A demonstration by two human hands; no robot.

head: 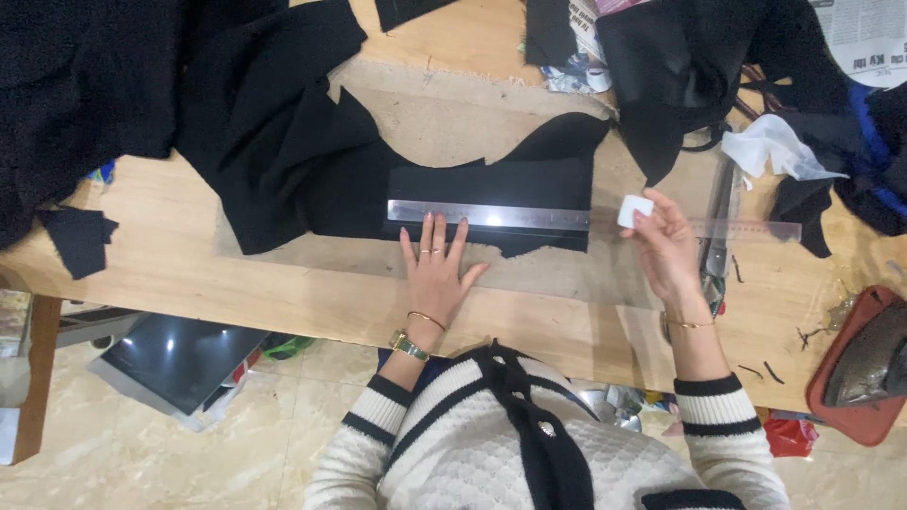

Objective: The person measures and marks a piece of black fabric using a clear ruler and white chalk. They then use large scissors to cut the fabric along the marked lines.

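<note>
Left hand (pixel 436 274): lying flat, fingers spread wide, gripping nothing; the fingertips are pressing on the lower edge of the metal ruler (pixel 491 215).
Right hand (pixel 667 247): fingers closing in a pinch around a small white chalk block (pixel 634 210), which is hovering just beyond the ruler's right end.
Metal ruler: lying lengthwise across the black fabric panel (pixel 487 194); a clear plastic ruler (pixel 746 228) is continuing the line to the right of it.
Printed paper: newspaper sheets are lying well behind the ruler, one at centre (pixel 588 38), one at the far right corner (pixel 864 38).
White cloth (pixel 775 146): sitting crumpled, right of and behind the ruler.
Iron (pixel 869 364): resting on a red stand, far right of the ruler, near the counter edge.
Counter (pixel 283 293): pale wood, carrying loose black fabric offcuts.
Floor (pixel 170 463): beige glossy tiles are showing below the counter.
</note>
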